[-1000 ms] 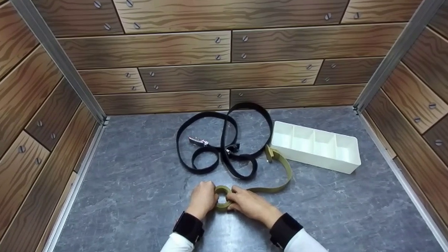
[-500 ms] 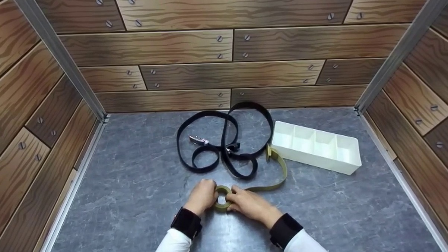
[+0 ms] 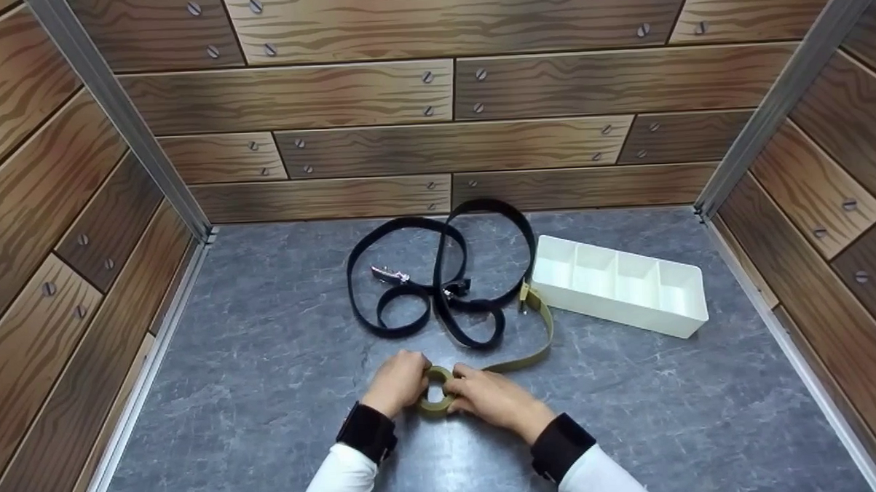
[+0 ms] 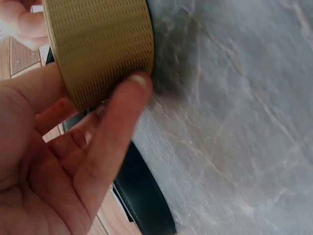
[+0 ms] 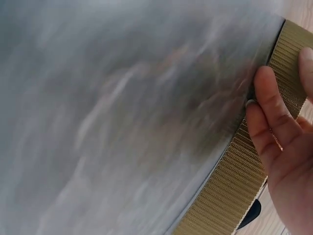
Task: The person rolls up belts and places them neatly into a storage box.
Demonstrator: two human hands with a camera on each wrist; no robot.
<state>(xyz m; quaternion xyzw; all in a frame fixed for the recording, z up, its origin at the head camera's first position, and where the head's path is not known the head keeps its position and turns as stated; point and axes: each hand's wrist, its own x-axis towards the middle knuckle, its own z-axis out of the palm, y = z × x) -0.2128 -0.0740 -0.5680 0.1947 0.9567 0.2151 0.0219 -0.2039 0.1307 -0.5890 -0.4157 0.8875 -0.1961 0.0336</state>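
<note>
An olive webbing belt stands on edge near the front, its near part rolled into a ring-shaped coil. My left hand grips the coil's left side; in the left wrist view, a fingertip presses on the ribbed outer layer of the belt. From the right, my right hand pinches the coil, a finger reaching inside the ring. The belt's loose tail curves away behind the right hand to its buckle end. The ribbed strap passes by the right fingers in the right wrist view.
Two looped black belts with metal buckles lie beyond the hands. A white tray with several compartments stands at the right, close to the olive buckle end. Wood-patterned walls enclose the grey marbled surface.
The olive belt's loose tail has drawn in to the left, its curve becoming smaller. Both hands stay at the coil with small finger shifts. The black belts and tray have not moved.
</note>
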